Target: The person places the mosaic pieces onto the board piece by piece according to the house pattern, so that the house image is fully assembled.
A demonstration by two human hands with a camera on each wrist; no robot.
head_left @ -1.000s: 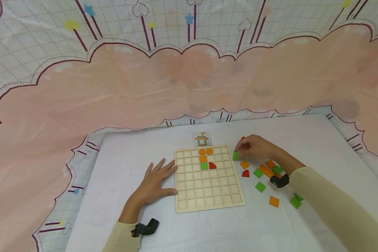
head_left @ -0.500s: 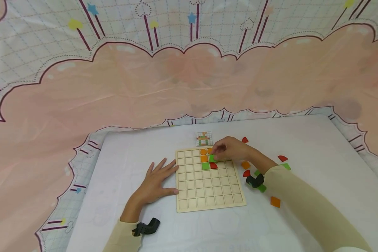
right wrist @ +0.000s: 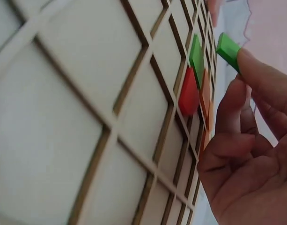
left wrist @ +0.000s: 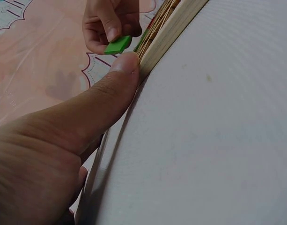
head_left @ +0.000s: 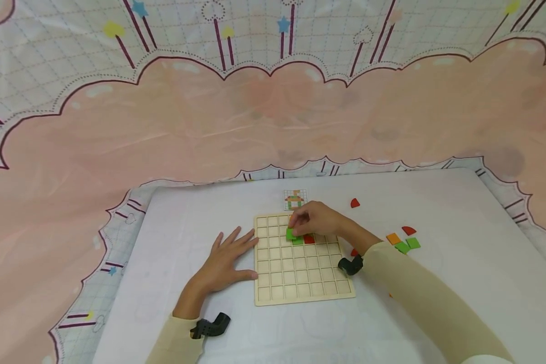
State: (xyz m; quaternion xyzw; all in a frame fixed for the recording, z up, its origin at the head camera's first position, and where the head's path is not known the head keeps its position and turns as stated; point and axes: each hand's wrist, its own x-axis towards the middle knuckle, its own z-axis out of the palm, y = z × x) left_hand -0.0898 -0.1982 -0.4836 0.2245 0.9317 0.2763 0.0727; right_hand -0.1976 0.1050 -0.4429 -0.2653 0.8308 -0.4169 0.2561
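My right hand [head_left: 316, 220] pinches a green square tile [right wrist: 227, 49] between thumb and fingers, just above the wooden grid board [head_left: 300, 278]. In the right wrist view the tile is tilted and apart from the board. Below it, a green square [right wrist: 196, 58] and a red quarter-round piece [right wrist: 189, 93] sit in neighbouring cells. Orange pieces behind them are mostly covered by the right hand in the head view. My left hand [head_left: 227, 260] lies with fingers spread, thumb and fingertips touching the board's left edge.
A small printed pattern card [head_left: 293, 198] lies beyond the board. On the right are loose pieces: a red quarter-round [head_left: 355, 202], another red piece [head_left: 408, 230], an orange square [head_left: 393, 238] and green squares [head_left: 412, 243]. The right sleeve [head_left: 418, 293] hides others.
From the loose pieces right of the board, my right hand has moved left over the board, carrying the green tile above the upper middle cells. The left hand has stayed at the edge.
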